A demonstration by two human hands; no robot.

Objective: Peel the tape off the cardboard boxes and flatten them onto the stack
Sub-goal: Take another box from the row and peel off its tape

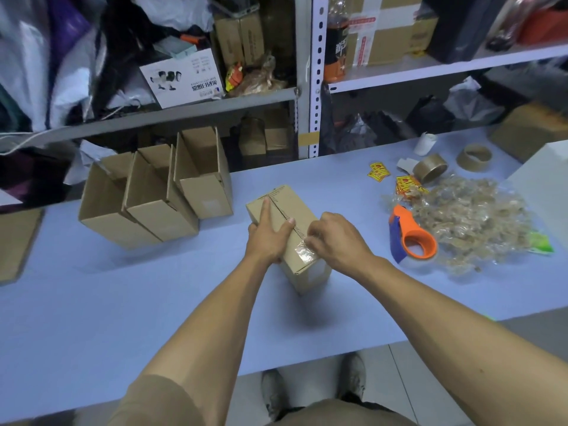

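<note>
- A closed cardboard box [287, 229] lies on a pale blue table [123, 302], just above the middle of the view.
- The left hand [270, 238] rests flat on the box top, fingers straight, forefinger pointing to 12 o'clock along the seam.
- The right hand [335, 238], at 3 o'clock of the left, has fingers curled at the near end of the box, where clear tape [302, 249] shines; it seems to pinch the tape's edge, though the fingertips are hidden.
- Three open boxes [159, 192] stand in a row at 10 o'clock of the closed box.
- An orange and blue dispenser [412, 238] lies at 3 o'clock.
- Beyond it sits a heap of crumpled tape [470, 216].
- Two tape rolls [430, 170] lie at 2 o'clock.
</note>
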